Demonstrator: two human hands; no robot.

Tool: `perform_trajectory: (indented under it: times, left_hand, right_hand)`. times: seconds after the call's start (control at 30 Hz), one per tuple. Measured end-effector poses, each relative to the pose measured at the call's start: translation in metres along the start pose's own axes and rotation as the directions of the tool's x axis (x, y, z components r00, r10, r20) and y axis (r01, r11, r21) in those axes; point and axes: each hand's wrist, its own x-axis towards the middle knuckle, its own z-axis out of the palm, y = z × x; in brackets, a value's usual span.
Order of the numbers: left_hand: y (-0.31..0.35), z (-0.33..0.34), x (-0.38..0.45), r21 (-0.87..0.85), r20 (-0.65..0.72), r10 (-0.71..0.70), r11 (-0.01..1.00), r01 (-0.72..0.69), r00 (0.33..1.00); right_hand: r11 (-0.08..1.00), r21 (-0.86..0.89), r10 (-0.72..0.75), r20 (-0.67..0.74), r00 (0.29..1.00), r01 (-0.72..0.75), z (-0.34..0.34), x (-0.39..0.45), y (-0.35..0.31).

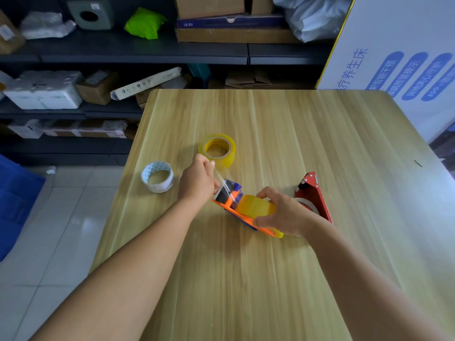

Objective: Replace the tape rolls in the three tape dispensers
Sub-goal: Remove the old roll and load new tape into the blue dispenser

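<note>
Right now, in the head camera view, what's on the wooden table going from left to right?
White patterned tape roll → left hand pinching a clear tape strip → orange and blue plastic tape dispenser with a yellow tape roll → right hand → red metal tape dispenser.

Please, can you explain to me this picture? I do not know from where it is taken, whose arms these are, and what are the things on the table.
The single picture comes from a camera worn on a person's head, looking down at their own bare arms. The left hand pulls a clear tape strip from an orange dispenser, which the right hand steadies. On the wooden table lie a yellow tape roll, a white tape roll and a red dispenser.
</note>
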Motion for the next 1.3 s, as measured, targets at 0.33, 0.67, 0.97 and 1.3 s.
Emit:
perform_trajectory:
  times: [0.33,0.67,0.97,1.3]
  left_hand:
    - [0.007,0.001,-0.002,-0.137,-0.074,0.158,0.976,-0.167,0.985]
    - [-0.001,-0.002,0.000,-0.318,-0.103,0.004,0.947,-0.036,0.995]
    - [-0.005,-0.007,-0.011,-0.485,0.055,-0.240,0.842,0.236,0.969]
    - [0.019,-0.025,-0.017,-0.390,0.254,-0.121,0.895,0.216,0.960]
  right_hand:
    - [1.000,-0.009,0.001,0.019,1.000,-0.001,-0.011,0.001,-0.006]
    - [1.000,0.008,0.004,-0.041,0.999,-0.004,-0.009,0.008,-0.002]
    - [0.995,0.094,-0.019,-0.073,0.997,0.026,0.004,0.014,0.004]
    - [0.920,-0.388,-0.109,-0.131,0.985,0.050,0.011,0.020,-0.009]
